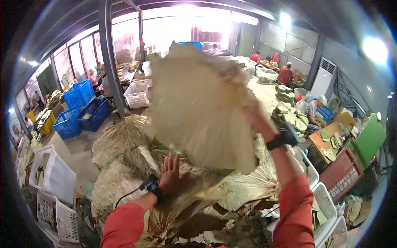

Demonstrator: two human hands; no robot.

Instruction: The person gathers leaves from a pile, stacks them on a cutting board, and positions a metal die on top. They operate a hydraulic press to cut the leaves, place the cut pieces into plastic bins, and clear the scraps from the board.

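Note:
A large dried leaf [198, 107], pale and smeared by motion, is raised in front of me and hides much of the middle of the room. My right hand [255, 115] is closed on its right edge; the fingertips are blurred. Below it, my left hand [170, 175] reaches over the pile with fingers stretched out and nothing in them. Dried folded leaves [120, 142] with fan-like veins are heaped around it. Another broad veined leaf [248, 188] lies under the raised one, to the right. Both wrists wear dark bands with small devices.
Blue crates [79, 94] stand at the left, beside a metal post [108, 53]. White plastic baskets [56, 175] are at lower left, with more [324, 202] at lower right. A person [316, 111] sits at the right near a green board [370, 140]; other people work farther back.

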